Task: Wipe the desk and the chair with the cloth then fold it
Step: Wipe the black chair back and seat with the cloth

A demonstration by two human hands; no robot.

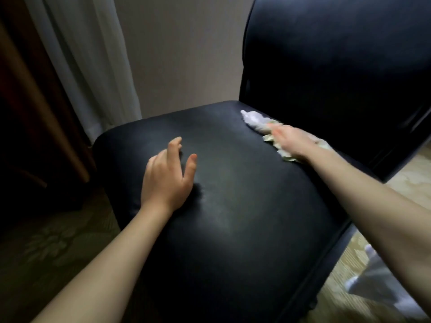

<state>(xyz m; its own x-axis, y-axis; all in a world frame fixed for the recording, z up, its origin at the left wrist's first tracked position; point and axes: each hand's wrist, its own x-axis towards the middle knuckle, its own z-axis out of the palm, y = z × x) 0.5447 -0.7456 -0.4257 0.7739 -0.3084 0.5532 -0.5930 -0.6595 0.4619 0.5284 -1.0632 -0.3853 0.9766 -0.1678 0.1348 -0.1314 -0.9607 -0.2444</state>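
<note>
A dark leather chair fills the view, its padded seat (233, 194) in the middle and its tall backrest (338, 61) at the upper right. A crumpled white and pale-yellow cloth (255, 120) lies on the seat's far right, close to the backrest. My right hand (293, 142) presses flat on the cloth and looks motion-blurred. My left hand (166, 177) rests on the seat's left part with fingers spread and nothing in it. No desk is in view.
A beige wall (182, 47) and a pale curtain (93, 66) stand behind the chair, with dark wood (28, 113) at the far left. Patterned carpet (53, 248) lies around it. Something white and blurred (373, 276) sits at the lower right.
</note>
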